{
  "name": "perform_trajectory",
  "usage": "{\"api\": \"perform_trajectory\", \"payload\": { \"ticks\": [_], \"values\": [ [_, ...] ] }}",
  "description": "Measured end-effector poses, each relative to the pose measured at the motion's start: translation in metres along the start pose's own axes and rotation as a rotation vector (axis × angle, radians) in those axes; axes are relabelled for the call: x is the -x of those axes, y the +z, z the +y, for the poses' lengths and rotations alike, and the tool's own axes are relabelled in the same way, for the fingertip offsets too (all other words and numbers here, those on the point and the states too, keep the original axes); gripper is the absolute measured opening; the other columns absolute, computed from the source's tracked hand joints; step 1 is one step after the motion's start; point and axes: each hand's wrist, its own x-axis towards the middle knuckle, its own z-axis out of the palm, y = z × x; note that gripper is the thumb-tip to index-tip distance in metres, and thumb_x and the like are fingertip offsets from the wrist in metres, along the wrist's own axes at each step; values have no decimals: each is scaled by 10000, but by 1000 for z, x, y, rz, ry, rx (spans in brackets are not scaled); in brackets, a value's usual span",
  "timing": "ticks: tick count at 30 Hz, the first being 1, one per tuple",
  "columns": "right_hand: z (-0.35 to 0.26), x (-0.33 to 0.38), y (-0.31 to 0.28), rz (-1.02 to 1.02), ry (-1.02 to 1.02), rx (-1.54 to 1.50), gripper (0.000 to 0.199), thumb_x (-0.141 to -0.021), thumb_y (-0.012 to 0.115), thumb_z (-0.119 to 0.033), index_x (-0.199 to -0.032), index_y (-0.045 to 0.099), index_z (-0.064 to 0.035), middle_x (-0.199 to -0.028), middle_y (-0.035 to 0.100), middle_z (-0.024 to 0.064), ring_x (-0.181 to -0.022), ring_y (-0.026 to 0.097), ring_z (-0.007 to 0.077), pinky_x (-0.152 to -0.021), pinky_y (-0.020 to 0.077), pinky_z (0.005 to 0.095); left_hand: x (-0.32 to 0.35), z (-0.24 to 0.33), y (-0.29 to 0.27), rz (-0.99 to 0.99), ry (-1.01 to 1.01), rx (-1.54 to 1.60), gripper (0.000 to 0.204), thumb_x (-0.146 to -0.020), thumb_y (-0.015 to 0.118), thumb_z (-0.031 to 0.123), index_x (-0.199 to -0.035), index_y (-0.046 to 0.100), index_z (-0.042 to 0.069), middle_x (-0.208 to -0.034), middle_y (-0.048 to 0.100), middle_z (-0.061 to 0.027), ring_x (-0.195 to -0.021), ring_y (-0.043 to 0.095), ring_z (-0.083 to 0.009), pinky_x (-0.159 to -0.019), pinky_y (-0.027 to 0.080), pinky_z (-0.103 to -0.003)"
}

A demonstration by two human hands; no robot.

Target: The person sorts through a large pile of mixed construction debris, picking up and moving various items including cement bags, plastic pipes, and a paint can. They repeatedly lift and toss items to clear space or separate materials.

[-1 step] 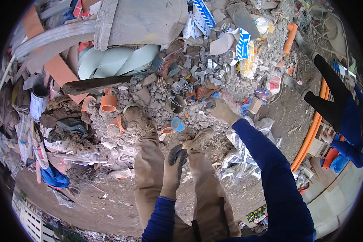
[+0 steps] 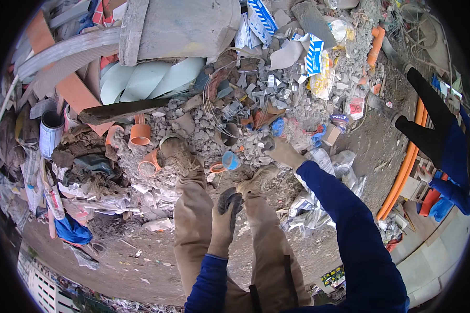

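Observation:
My left hand (image 2: 223, 221), in a cream glove with dark grey finger parts, hangs above the ground between my legs. Its fingers are curled together; whether anything is in them is hidden. My right hand (image 2: 284, 151), gloved alike, is low over the grey rubble (image 2: 250, 148) with its fingers bent inward around something I cannot make out. Left of it lie a short dark pipe piece (image 2: 229, 134) and a light blue cup-like piece (image 2: 231, 160). Just beyond its fingers is a crumpled blue scrap (image 2: 278, 127). Many small grey metal pieces (image 2: 240, 110) are scattered farther off.
Orange pipe pieces (image 2: 140, 134) lie near my left boot (image 2: 175, 148). Crumpled clear plastic (image 2: 310, 206) is below my right forearm. A large grey board (image 2: 185, 28) rests at the far side. Another person (image 2: 436, 130) stands at right beside long orange pipes (image 2: 402, 172).
My right hand has drawn slightly nearer to me, uncovering more of the blue scrap beyond it. The left hand stays in place.

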Motion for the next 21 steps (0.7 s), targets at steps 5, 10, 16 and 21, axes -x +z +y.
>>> {"api": "perform_trajectory", "payload": {
  "ticks": [5, 10, 16, 21],
  "values": [
    [24, 121, 122, -82, -79, -430, 398, -881, 752, -253, -1181, 667, -6, -1057, 729, 243, -1018, 701, 426, -885, 563, 480, -8, -9, 3, -68, 14, -55, 347, -1021, 656, 135, -1329, 610, -18, -1126, 695, -71, -996, 671, -144, -886, 550, -302],
    [43, 231, 141, -145, 277, -830, 165, -897, 741, -59, -1038, 710, 20, -849, 724, 74, -694, 685, 158, -638, 559, 314, -1, -24, -4, 88, 117, -227, 289, -971, 702, 92, -1233, 673, -26, -1061, 730, -50, -962, 664, -106, -831, 557, -274],
    [118, 273, 58, 30, 204, -965, 187, -974, 648, -80, -1144, 640, -2, -1009, 704, 111, -835, 704, 202, -773, 588, 361, 59, -54, 0, 326, 451, -562, 328, -872, 758, 123, -1184, 719, 31, -887, 731, -52, -803, 635, -75, -764, 550, -276],
    [169, 326, 3, 226, 246, -1255, 172, -981, 652, -95, -1131, 686, -17, -1048, 713, 76, -830, 707, 166, -703, 608, 319, 148, -60, -40, 561, 637, -485, 298, -864, 708, 93, -1158, 731, 55, -799, 714, -53, -683, 606, -89, -669, 525, -286]
  ]
}}
